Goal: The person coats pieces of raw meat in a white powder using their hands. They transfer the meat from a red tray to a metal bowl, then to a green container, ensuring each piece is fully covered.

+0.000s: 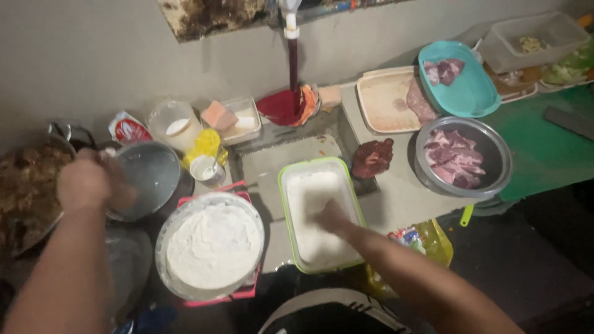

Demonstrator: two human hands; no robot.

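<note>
My left hand [86, 180] grips the rim of a tilted metal pot [151, 176] holding a whitish liquid, at the left. My right hand [332, 218] is pressed down into a white floury mix inside a rectangular green-rimmed container [286, 204] in the middle. The fingers are sunk in the mix, so I cannot tell whether they hold anything. A round bowl of white flour [213, 244] sits on a pink tray between my two arms.
A metal bowl of raw meat [498, 154], a dark meat piece [372, 158], a teal tray [473, 93] and a beige tray [380, 102] with meat lie to the right. A pan of browned food [25, 185] is at far left. A jar, packets and a sponge stand by the wall.
</note>
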